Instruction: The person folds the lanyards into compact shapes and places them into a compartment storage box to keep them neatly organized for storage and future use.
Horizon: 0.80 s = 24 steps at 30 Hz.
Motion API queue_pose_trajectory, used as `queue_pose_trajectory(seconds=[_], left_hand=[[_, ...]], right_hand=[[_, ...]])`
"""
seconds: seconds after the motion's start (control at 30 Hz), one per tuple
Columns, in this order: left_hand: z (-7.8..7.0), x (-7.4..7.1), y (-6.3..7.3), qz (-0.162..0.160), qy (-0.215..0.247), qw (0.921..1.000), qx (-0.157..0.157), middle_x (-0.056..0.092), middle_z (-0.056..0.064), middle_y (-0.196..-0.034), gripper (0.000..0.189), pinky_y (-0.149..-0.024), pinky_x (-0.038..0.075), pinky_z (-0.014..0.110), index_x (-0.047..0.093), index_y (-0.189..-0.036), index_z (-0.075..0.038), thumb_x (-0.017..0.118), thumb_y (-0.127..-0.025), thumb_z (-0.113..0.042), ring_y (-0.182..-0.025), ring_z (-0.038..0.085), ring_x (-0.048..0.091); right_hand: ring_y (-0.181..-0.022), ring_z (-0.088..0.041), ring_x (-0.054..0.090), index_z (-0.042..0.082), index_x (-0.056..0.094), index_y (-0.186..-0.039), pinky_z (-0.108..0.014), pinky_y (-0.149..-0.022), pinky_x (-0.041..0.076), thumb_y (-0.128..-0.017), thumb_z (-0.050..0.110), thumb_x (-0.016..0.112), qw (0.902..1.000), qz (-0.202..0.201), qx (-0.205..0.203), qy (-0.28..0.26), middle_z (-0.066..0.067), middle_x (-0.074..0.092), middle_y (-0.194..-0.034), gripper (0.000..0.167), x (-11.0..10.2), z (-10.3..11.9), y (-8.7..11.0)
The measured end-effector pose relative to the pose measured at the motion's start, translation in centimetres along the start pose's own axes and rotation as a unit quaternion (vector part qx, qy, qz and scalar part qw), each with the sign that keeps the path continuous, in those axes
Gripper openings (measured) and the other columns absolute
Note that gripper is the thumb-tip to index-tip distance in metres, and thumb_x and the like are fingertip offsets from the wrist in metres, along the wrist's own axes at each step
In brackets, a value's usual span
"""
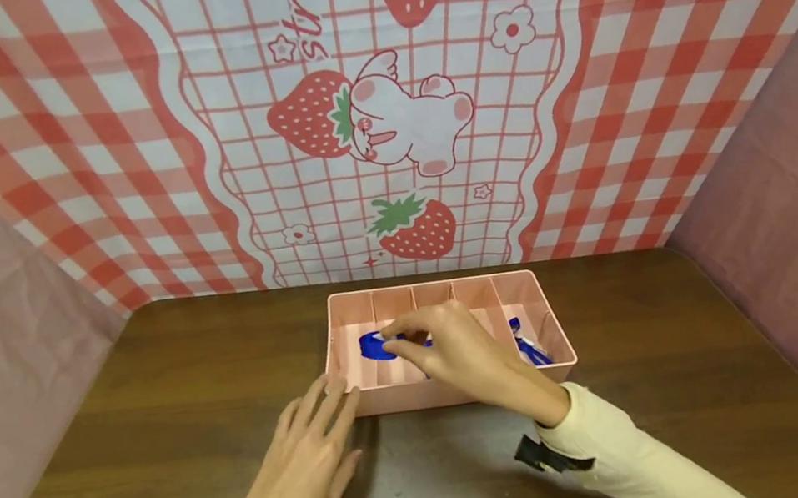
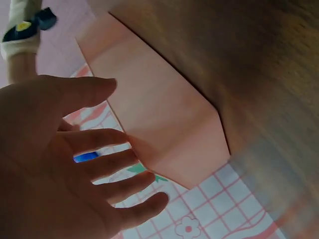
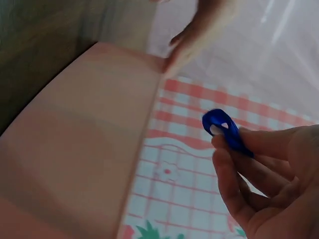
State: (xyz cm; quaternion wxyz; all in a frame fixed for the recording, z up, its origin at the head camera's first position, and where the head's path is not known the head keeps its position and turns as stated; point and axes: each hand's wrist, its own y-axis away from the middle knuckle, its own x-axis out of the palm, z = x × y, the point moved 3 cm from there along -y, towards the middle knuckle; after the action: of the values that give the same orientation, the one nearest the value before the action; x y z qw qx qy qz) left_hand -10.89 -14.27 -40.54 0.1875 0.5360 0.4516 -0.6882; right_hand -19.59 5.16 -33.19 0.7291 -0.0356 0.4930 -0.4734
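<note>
My right hand (image 1: pixel 462 354) is over the pink divided box (image 1: pixel 403 398) and pinches a small, shiny blue loop with white spots (image 3: pixel 227 132) between thumb and fingers. In the head view that blue loop (image 1: pixel 374 346) shows above the left part of the box. My left hand (image 1: pixel 304 451) has its fingers spread and its fingertips at the box's front left corner. The left wrist view shows these fingers (image 2: pixel 117 164) along the box's rim. Blue and white strips (image 1: pixel 530 345) lie in the far right compartment. A bit of blue beneath my right hand is mostly hidden.
The box stands on a dark brown wooden table (image 1: pixel 217 365), close to its back edge. Behind hangs a red-and-white checked cloth (image 1: pixel 91 155) with strawberries. Plain pinkish cloths (image 1: pixel 787 147) close off both sides. A black strap (image 1: pixel 553 456) hangs at the right sleeve.
</note>
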Motion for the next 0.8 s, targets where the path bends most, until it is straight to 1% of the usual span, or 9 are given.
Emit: queue_pose_trajectory(seconds=[0.1, 0.17, 0.27, 0.37, 0.47, 0.57, 0.7, 0.77, 0.8], left_hand=[[-0.1, 0.1, 0.1, -0.003, 0.004, 1.0000, -0.003, 0.054, 0.019, -0.141, 0.068, -0.098, 0.045, 0.054, 0.058, -0.136, 0.000, 0.082, -0.080, -0.030, -0.134, 0.039, 0.045], [-0.2, 0.1, 0.1, -0.004, 0.008, 0.9999, -0.006, 0.054, 0.018, -0.142, 0.069, -0.097, 0.047, 0.053, 0.058, -0.136, 0.000, 0.082, -0.078, -0.029, -0.134, 0.039, 0.047], [-0.3, 0.2, -0.1, 0.000, 0.013, 0.9999, -0.009, 0.054, 0.017, -0.142, 0.069, -0.097, 0.049, 0.053, 0.058, -0.136, 0.001, 0.082, -0.078, -0.029, -0.134, 0.040, 0.046], [-0.4, 0.3, -0.3, 0.008, 0.021, 0.9997, -0.012, 0.053, 0.017, -0.143, 0.069, -0.097, 0.049, 0.053, 0.057, -0.136, 0.001, 0.081, -0.080, -0.030, -0.135, 0.040, 0.045], [-0.5, 0.4, -0.4, 0.014, 0.024, 0.9995, -0.012, 0.053, 0.018, -0.143, 0.069, -0.097, 0.049, 0.053, 0.056, -0.137, 0.001, 0.080, -0.081, -0.030, -0.136, 0.040, 0.044], [-0.5, 0.3, -0.2, 0.018, 0.024, 0.9994, -0.020, 0.052, 0.018, -0.144, 0.069, -0.096, 0.050, 0.053, 0.055, -0.138, 0.002, 0.079, -0.082, -0.031, -0.137, 0.040, 0.042], [-0.4, 0.0, 0.4, 0.029, 0.024, 0.9986, -0.038, 0.050, 0.017, -0.146, 0.069, -0.092, 0.052, 0.053, 0.054, -0.140, 0.000, 0.079, -0.083, -0.029, -0.138, 0.038, 0.042], [-0.1, -0.2, 0.7, 0.029, 0.028, 0.9982, -0.044, 0.049, 0.016, -0.147, 0.068, -0.089, 0.053, 0.052, 0.054, -0.141, -0.001, 0.079, -0.083, -0.027, -0.138, 0.037, 0.042], [0.0, -0.2, 0.8, 0.029, 0.032, 0.9980, -0.045, 0.049, 0.016, -0.147, 0.068, -0.088, 0.054, 0.052, 0.053, -0.141, -0.001, 0.079, -0.083, -0.027, -0.138, 0.037, 0.042]], right_hand=[[-0.070, -0.007, 0.063, 0.007, 0.079, -0.091, -0.020, -0.059, 0.049, -0.085, 0.010, 0.079, 0.9976, 0.041, -0.009, 0.054, 0.000, 0.074, -0.081, 0.007, 2.2, -0.7, -1.7], [-0.072, -0.011, 0.061, 0.009, 0.080, -0.089, -0.025, -0.066, 0.047, -0.085, 0.013, 0.079, 0.9920, 0.061, -0.023, 0.108, 0.002, 0.074, -0.081, 0.005, 3.7, -1.1, -2.6], [-0.077, -0.016, 0.059, 0.014, 0.079, -0.081, -0.033, -0.076, 0.046, -0.084, 0.015, 0.079, 0.9770, 0.084, -0.036, 0.192, 0.006, 0.073, -0.077, 0.003, 5.9, -2.0, -3.8], [-0.077, -0.017, 0.060, 0.019, 0.074, -0.069, -0.038, -0.086, 0.044, -0.081, 0.015, 0.079, 0.9609, 0.106, -0.028, 0.254, 0.009, 0.068, -0.067, 0.014, 7.5, -3.2, -4.4], [-0.068, -0.012, 0.060, 0.023, 0.066, -0.058, -0.040, -0.091, 0.043, -0.077, 0.011, 0.078, 0.9529, 0.139, -0.013, 0.269, 0.012, 0.060, -0.056, 0.025, 9.0, -4.1, -4.7], [-0.063, -0.009, 0.061, 0.025, 0.062, -0.053, -0.042, -0.098, 0.041, -0.075, 0.009, 0.076, 0.9432, 0.189, 0.009, 0.273, 0.014, 0.057, -0.051, 0.030, 10.1, -4.3, -5.1], [-0.077, -0.010, 0.066, 0.026, 0.063, -0.056, -0.047, -0.112, 0.032, -0.080, 0.019, 0.077, 0.9257, 0.256, 0.033, 0.276, 0.015, 0.062, -0.059, 0.029, 10.5, -3.2, -5.1], [-0.080, -0.011, 0.067, 0.025, 0.065, -0.059, -0.047, -0.113, 0.032, -0.086, 0.024, 0.075, 0.9271, 0.266, 0.018, 0.264, 0.014, 0.064, -0.063, 0.028, 10.1, -2.3, -4.5], [-0.085, -0.012, 0.067, 0.024, 0.068, -0.062, -0.046, -0.113, 0.033, -0.088, 0.027, 0.074, 0.9320, 0.258, 0.005, 0.255, 0.014, 0.066, -0.066, 0.027, 9.6, -2.0, -4.0]])
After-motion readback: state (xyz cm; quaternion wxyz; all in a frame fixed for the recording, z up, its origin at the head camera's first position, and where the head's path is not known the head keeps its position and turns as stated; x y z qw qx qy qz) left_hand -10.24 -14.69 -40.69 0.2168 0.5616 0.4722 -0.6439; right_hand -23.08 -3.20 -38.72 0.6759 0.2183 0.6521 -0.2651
